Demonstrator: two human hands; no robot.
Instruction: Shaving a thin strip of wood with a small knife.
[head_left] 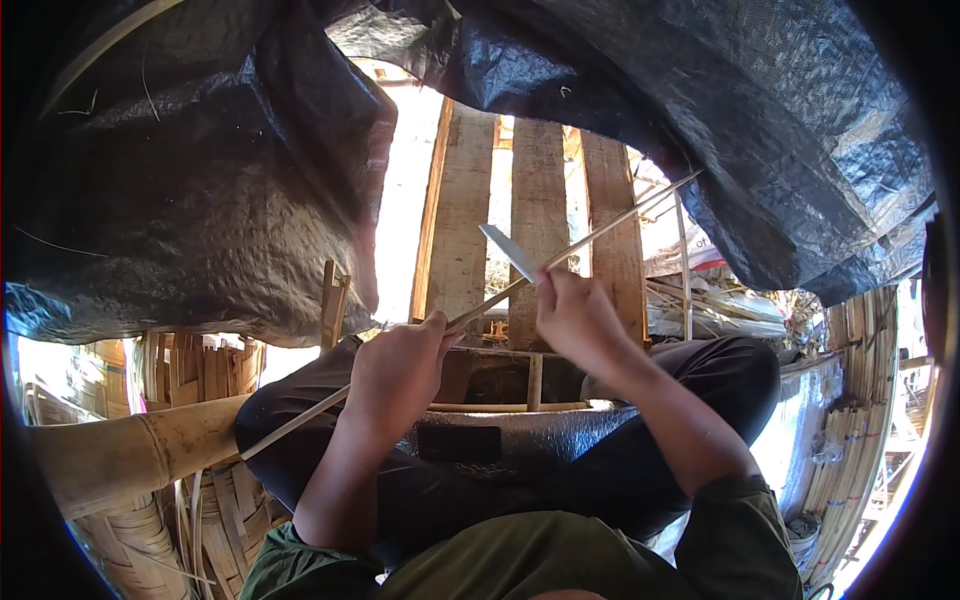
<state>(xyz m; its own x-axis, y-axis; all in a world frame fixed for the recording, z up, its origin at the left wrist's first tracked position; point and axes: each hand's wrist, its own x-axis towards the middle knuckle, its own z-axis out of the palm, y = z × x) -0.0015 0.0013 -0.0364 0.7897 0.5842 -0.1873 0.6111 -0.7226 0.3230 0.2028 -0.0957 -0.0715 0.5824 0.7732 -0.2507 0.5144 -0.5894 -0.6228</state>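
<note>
A long, thin bamboo strip (622,219) runs slantwise across my lap, from the lower left up to the dark sheeting at the upper right. My left hand (398,368) is closed around its lower middle. In my right hand (583,312) is a knife (508,251), gripped with its pale blade pointing up and to the left. The blade crosses over the strip just beside my right fingers; whether the edge bites into it cannot be made out. The knife's handle is hidden inside my fist.
Dark plastic sheeting (190,190) hangs ahead on both sides. Between its edges stand several wooden planks (540,190). A thick bamboo pole (150,447) reaches my left knee. Bundled bamboo strips (845,440) stand at the right, and woven bamboo baskets (125,520) at the lower left.
</note>
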